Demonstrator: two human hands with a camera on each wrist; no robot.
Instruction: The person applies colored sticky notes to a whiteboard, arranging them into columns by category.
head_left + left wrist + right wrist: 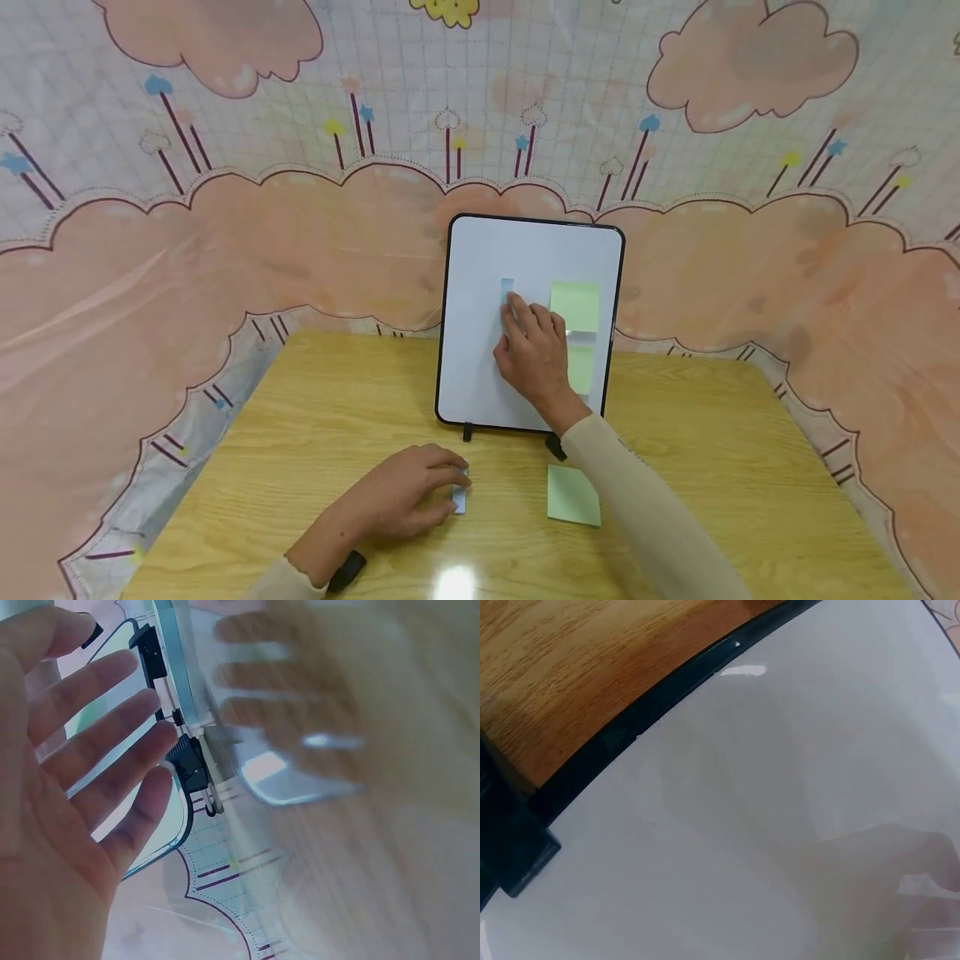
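My right hand (pixel 534 350) reaches up to a whiteboard (pixel 480 250), with fingertips touching a narrow blue sticky strip (pixel 507 285) on its surface; the lower part of that strip is covered by the fingers. Low over the table, my left hand (pixel 408 492) has its fingers beside and partly over a small blue sticky pad (pixel 460 500). In the left wrist view that hand (pixel 82 765) shows its fingers spread and loosely bent, not closed round anything. The right wrist view holds mostly the bare white board (pixel 705 825) and a dim reflection of fingers at lower right.
Two green sticky notes (pixel 575 307) are on the board's right side, the lower partly behind my right hand. A green pad (pixel 573 497) lies on the wooden table (pixel 337 383) beside my right sleeve. Black feet (pixel 556 447) support the board. Patterned cloth (pixel 337 250) surrounds the table.
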